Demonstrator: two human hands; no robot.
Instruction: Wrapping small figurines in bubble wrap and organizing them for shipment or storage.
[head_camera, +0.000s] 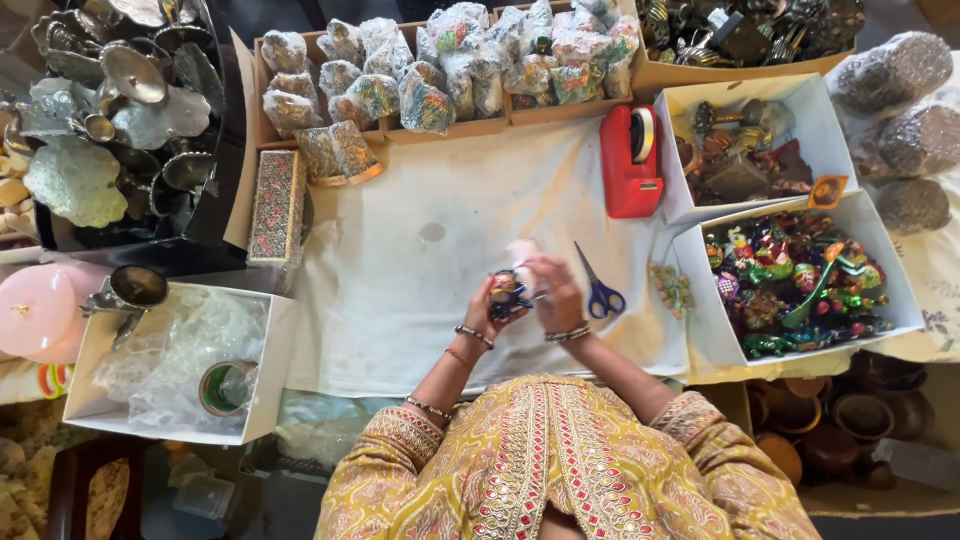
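My left hand (488, 303) grips a small painted ornament (506, 291), dark blue with gold and red, just above the white cloth (400, 290). My right hand (553, 290) is closed on the same ornament from the right, with a bit of clear wrapping (520, 250) sticking up between the fingers. Both wrists wear bangles. Blue-handled scissors (598, 290) lie on the cloth just right of my right hand.
A red tape dispenser (630, 160) stands at the back right. White boxes (690, 290) of colourful ornaments sit to the right, a box (270, 340) with clear plastic and a tape roll to the left. Wrapped pieces fill cardboard trays (450, 128) at the back; metalware (120, 110) lies far left.
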